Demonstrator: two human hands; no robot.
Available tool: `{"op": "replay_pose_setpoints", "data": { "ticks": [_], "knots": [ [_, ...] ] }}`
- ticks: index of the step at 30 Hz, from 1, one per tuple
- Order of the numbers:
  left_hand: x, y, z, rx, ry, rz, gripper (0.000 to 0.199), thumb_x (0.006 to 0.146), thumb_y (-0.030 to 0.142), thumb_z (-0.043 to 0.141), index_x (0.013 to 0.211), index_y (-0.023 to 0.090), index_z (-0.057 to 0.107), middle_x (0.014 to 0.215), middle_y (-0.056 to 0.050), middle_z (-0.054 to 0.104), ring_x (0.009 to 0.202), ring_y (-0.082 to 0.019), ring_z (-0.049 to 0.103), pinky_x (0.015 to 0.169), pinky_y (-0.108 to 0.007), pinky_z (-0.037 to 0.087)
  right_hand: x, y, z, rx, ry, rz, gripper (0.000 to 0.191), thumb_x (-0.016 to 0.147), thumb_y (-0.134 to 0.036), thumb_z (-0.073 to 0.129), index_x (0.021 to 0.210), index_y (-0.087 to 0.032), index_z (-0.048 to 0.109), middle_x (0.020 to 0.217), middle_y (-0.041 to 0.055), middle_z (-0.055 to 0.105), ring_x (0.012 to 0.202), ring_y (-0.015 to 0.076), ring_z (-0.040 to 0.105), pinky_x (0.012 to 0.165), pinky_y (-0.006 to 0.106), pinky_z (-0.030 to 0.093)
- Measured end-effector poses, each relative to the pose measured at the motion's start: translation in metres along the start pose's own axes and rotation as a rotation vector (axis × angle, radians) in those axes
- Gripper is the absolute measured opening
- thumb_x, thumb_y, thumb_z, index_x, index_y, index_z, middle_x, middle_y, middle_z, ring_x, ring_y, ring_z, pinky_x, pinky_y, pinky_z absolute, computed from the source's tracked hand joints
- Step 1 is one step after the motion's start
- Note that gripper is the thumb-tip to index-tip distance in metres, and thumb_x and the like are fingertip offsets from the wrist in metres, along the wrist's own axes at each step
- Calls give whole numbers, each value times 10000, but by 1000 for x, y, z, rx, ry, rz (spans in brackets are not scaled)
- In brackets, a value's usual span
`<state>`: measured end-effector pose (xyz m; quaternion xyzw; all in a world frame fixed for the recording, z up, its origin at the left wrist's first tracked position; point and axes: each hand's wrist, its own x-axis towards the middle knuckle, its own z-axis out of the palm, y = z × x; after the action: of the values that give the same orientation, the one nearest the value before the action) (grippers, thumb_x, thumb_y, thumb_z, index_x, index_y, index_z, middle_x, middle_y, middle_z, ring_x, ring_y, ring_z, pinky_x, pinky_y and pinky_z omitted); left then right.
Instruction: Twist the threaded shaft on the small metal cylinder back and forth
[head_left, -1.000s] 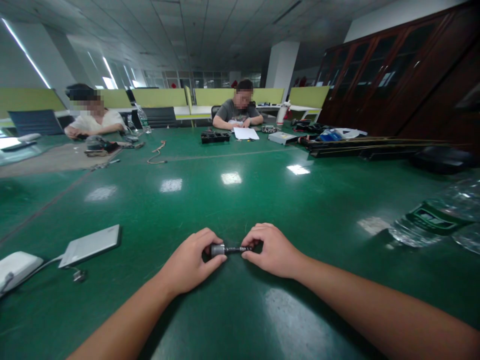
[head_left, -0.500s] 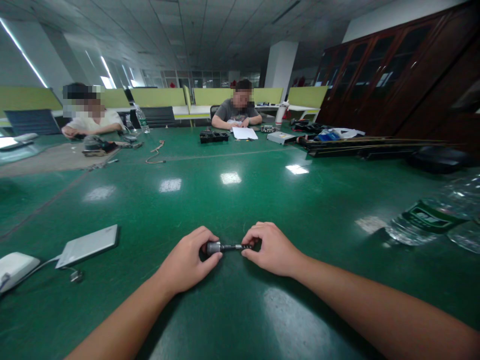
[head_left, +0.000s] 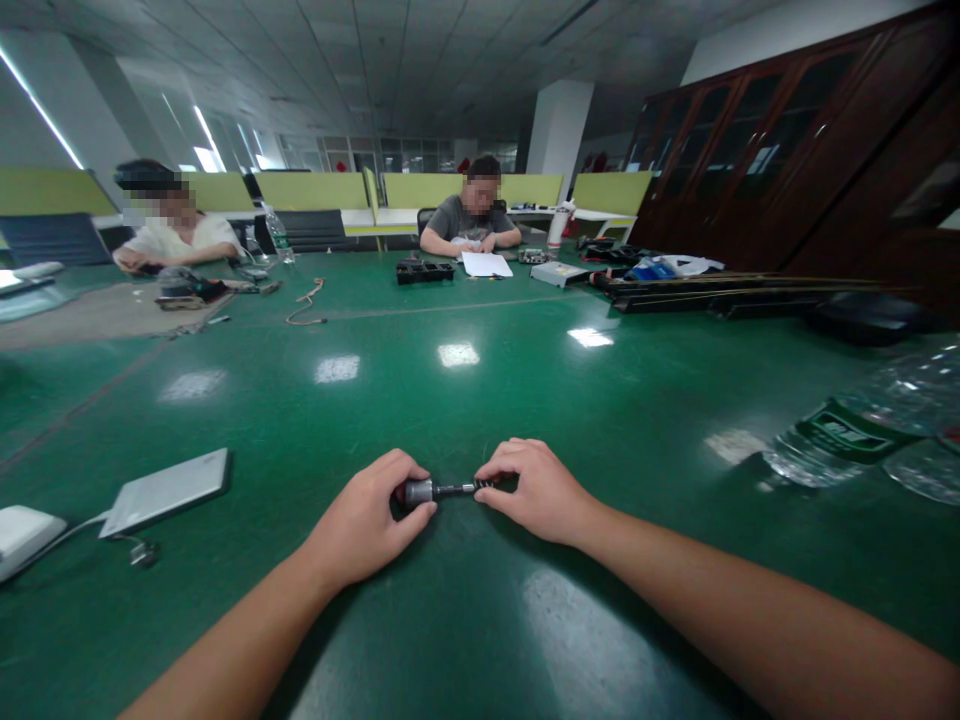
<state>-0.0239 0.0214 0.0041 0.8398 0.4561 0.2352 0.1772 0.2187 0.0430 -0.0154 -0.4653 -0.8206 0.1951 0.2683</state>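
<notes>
Pinched between thumb and fingers of my left hand point(head_left: 373, 512) is a short grey cylinder point(head_left: 419, 491). A thin dark shaft point(head_left: 454, 490) runs from it toward the right, lying roughly level just over the green tabletop. My right hand point(head_left: 536, 490) is closed in a pinch on the shaft's far end, where a dark ribbed piece point(head_left: 484, 484) like a small coil shows at the fingertips. The fingers hide part of both ends, so I cannot tell what kind of tool or part this is.
On the left lie a silver flat box point(head_left: 166, 492) and a white adapter point(head_left: 26, 540) with a cable. Plastic bottles point(head_left: 847, 430) stand at the right. Two people sit across the green table point(head_left: 480, 400), near a black tray point(head_left: 424, 271), paper and long dark bars point(head_left: 720, 290).
The view has shifted slightly, so everything sits a little further left. Both hands keep their hold, and the shaft shows slightly less length between them.
</notes>
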Motion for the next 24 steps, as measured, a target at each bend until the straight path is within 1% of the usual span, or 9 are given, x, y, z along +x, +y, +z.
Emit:
{"op": "replay_pose_setpoints", "data": {
  "ticks": [3, 8, 10, 13, 15, 21, 24],
  "knots": [
    [-1, 1, 0, -3, 9, 2, 129, 829, 245, 614, 943, 184, 613, 884, -37, 618, 789, -186, 586, 713, -309, 472, 0, 1, 1, 14, -9, -21, 103, 755, -229, 767, 857, -240, 758, 821, 7, 714, 816, 168, 616, 799, 333, 406],
    [0, 1, 2, 3, 37, -21, 117, 825, 250, 621, 922, 185, 616, 864, -30, 619, 766, -179, 585, 694, -298, 473, 0, -1, 0, 12, -30, -47, 85, 741, -234, 781, 821, -232, 752, 779, -3, 698, 783, 158, 614, 786, 329, 397],
    [1, 1, 2, 5, 41, -22, 115, 823, 248, 625, 920, 188, 613, 859, -27, 617, 764, -178, 586, 692, -296, 472, -1, -1, -1, 13, -22, -38, 80, 749, -237, 775, 825, -233, 750, 785, -1, 696, 787, 160, 612, 776, 324, 399],
    [1, 1, 3, 4, 32, -14, 112, 821, 242, 626, 920, 191, 611, 859, -24, 614, 767, -179, 588, 694, -294, 471, -1, 0, 0, 16, 3, -2, 80, 761, -241, 763, 840, -235, 751, 797, 2, 697, 791, 161, 612, 771, 320, 401],
    [1, 1, 3, 4, 30, -21, 109, 825, 245, 624, 919, 191, 611, 858, -24, 613, 765, -178, 586, 691, -293, 468, -1, 1, 1, 7, -5, -3, 81, 759, -247, 768, 838, -235, 751, 796, 1, 697, 793, 162, 613, 789, 328, 398],
    [0, 3, 5, -26, -22, -15, 132, 837, 266, 642, 945, 193, 618, 868, -28, 609, 764, -176, 577, 696, -297, 462, -2, -1, 1, 22, -29, -38, 83, 788, -254, 754, 869, -234, 750, 821, 5, 708, 808, 162, 615, 806, 334, 397],
    [0, 8, 9, -64, -45, -4, 160, 829, 269, 672, 961, 196, 620, 873, -23, 606, 771, -172, 574, 702, -293, 460, -3, -6, 0, 93, -45, -97, 177, 783, -214, 759, 958, -220, 730, 841, 3, 715, 812, 156, 615, 818, 330, 407]
  ]
}}
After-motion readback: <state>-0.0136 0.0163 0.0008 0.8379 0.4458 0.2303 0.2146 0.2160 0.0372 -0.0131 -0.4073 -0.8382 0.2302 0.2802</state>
